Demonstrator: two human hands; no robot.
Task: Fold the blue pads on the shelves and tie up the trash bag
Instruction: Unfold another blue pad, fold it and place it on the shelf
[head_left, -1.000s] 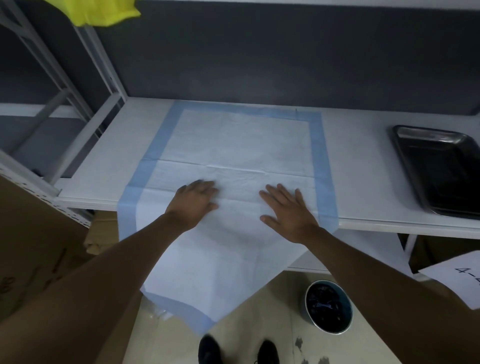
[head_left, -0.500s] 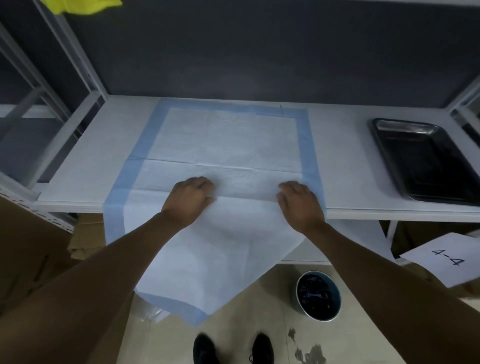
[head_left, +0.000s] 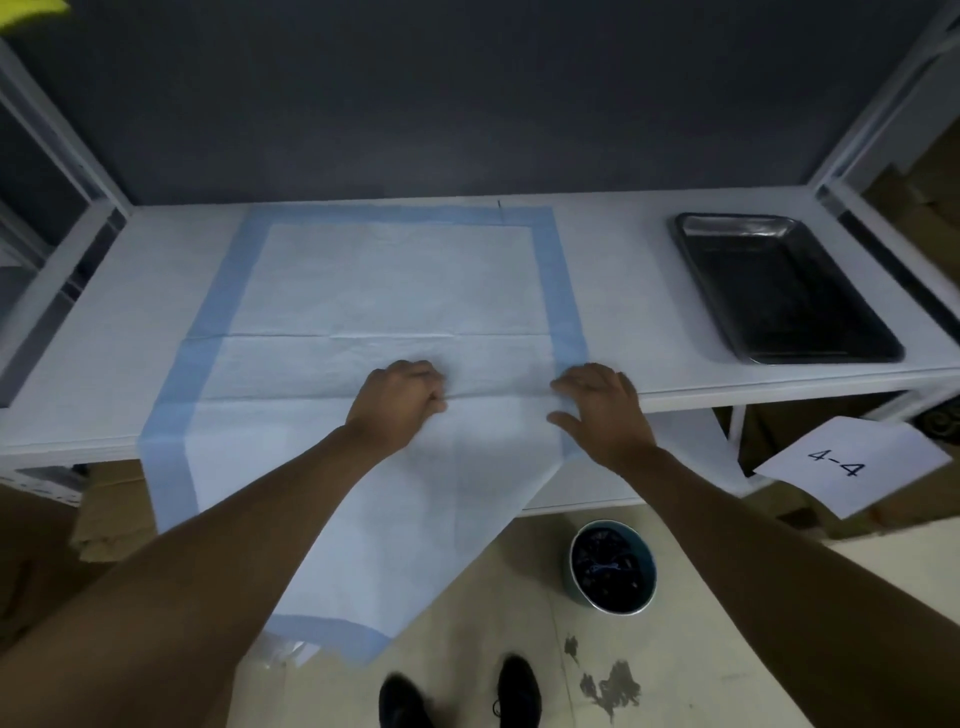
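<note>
At the top left of the frame, a yellow thing (head_left: 31, 13) is getting cut off, and I am seeing my shoes (head_left: 462, 693) blurry at the bottom edge.

Both hands are pressing on the blue-bordered white rectangular pad (head_left: 384, 291) lying across the white metal shelf (head_left: 623, 291): left hand (head_left: 397, 402) curled, right hand (head_left: 602, 410) spread at its edge.

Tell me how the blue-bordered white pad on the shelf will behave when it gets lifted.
The blue-bordered white pad is probably floppy: its near part droops over the white shelf edge. It likely creases easily, given the fold lines across it. It seems light, since the left hand and right hand hold it in place.
</note>
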